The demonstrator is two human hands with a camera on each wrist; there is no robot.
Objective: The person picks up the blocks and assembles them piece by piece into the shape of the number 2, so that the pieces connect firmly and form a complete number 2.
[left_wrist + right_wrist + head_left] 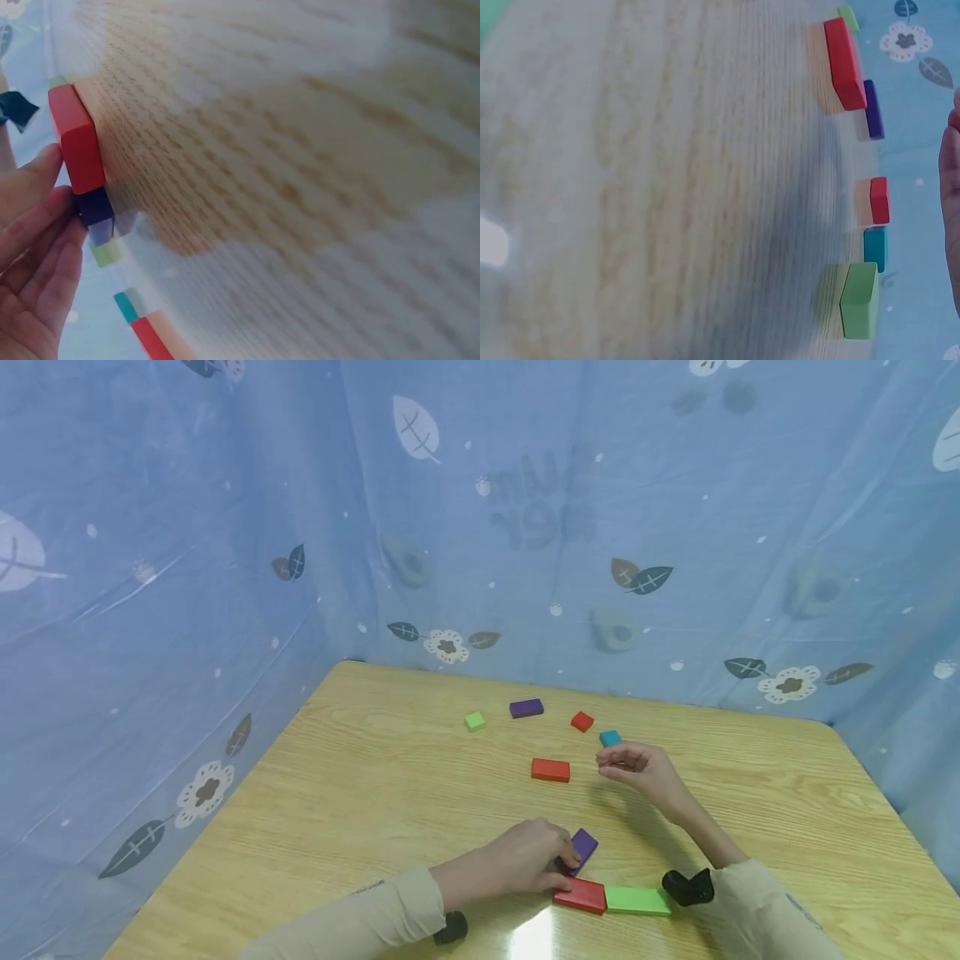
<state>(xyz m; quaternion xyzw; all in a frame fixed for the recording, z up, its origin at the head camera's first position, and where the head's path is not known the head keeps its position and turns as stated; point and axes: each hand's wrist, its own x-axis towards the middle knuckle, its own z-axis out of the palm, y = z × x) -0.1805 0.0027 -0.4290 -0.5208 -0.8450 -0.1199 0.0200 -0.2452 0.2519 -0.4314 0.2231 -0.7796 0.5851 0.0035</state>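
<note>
My left hand (528, 860) is low over the table, its fingers bent at a purple block (585, 845) and its thumb at the corner of a red block (581, 895). In the left wrist view, thumb and fingertips touch the red block (79, 139) and the purple block (95, 210) behind it. A long light green block (637, 901) lies end to end with that red one. Above the table, my right hand (648, 775) has loosely bent fingers with nothing visible between them. Beyond its fingertips sits a teal block (611, 738), partly hidden in the head view.
Farther back on the wooden table (390, 777) lie a red block (551, 770), a small red block (582, 722), a purple block (527, 708) and a small green block (475, 721). The right wrist view also shows a green block (860, 301). Blue patterned curtain (525, 527) borders the table.
</note>
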